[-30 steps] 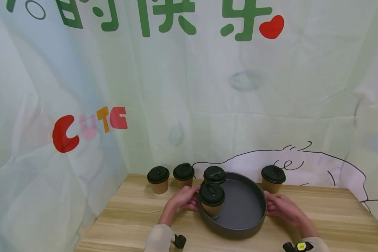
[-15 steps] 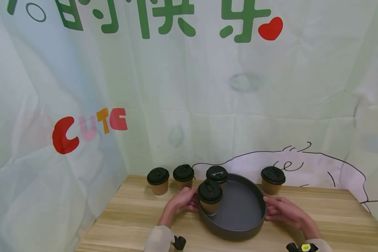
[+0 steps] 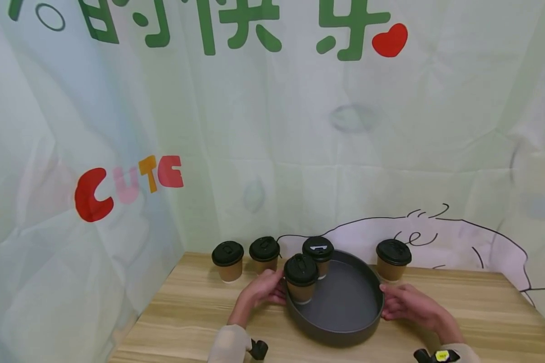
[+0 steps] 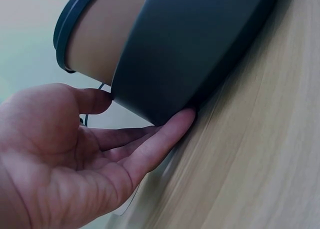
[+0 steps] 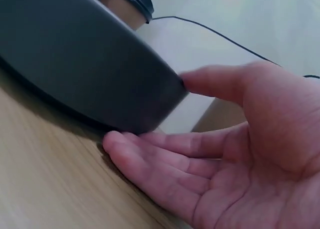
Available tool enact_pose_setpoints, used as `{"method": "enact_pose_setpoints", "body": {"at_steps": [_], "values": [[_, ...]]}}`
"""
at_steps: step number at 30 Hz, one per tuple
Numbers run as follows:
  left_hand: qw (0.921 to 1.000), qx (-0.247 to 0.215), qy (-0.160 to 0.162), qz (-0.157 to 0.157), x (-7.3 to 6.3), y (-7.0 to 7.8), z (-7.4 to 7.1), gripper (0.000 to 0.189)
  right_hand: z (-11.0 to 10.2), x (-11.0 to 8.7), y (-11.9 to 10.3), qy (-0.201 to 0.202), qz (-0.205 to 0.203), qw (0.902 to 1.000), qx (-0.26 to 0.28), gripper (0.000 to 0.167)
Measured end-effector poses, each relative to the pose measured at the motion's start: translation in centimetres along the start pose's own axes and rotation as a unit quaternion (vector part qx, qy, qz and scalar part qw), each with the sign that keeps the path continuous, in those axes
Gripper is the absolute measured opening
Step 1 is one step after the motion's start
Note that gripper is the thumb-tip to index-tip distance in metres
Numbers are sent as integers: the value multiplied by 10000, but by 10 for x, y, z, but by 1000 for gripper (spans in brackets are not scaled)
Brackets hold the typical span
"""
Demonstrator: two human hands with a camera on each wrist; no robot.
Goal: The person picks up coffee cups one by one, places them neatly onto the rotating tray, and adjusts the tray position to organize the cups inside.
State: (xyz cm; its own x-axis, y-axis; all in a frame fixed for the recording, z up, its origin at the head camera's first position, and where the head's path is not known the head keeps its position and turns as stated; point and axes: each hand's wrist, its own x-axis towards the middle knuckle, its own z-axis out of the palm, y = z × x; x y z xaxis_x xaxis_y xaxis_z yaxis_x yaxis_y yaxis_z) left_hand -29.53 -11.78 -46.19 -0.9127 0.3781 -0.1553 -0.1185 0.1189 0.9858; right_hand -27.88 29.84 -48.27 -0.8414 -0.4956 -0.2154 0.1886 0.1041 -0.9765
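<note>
A round dark grey pan with a low wall sits between my two hands, close over the wooden table. At its left side my left hand grips the wall, thumb at the rim and fingers at the bottom edge, as the left wrist view shows. My right hand holds the opposite side the same way, with fingertips under the base edge in the right wrist view. Inside the pan, at the left, stand two brown paper coffee cups with black lids: a front cup and a back cup, both upright.
Beyond my left hand stand two more lidded cups, a far-left cup and its neighbour. Another cup is behind the pan's right side. A printed cloth hangs behind the wooden table.
Inside the pan the back cup has shifted right and the front cup slightly left and back, a clockwise shift. Both hands keep their grip in nearly the same place.
</note>
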Motion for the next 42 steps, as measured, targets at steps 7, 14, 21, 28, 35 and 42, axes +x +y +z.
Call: {"method": "enact_pose_setpoints", "body": {"at_steps": [7,14,21,28,35,42], "values": [[10000,5,3,4,0,0,1,38,6,7,1,685,-194,9973,-197,59],[10000,30,-15,22,1,2,2,40,3,4,1,252,-209,9994,-62,53],[10000,18,66,-20,1,2,1,40,4,3,-2,239,-138,9996,-27,54],[10000,43,49,-13,2,1,-1,40,11,9,-1,473,-369,9982,-76,55],[9999,90,34,-39,2,1,0,45,3,3,-1,103,-131,9998,48,46],[10000,69,27,-52,2,2,1,45,10,9,0,702,-245,9968,-292,58]]}}
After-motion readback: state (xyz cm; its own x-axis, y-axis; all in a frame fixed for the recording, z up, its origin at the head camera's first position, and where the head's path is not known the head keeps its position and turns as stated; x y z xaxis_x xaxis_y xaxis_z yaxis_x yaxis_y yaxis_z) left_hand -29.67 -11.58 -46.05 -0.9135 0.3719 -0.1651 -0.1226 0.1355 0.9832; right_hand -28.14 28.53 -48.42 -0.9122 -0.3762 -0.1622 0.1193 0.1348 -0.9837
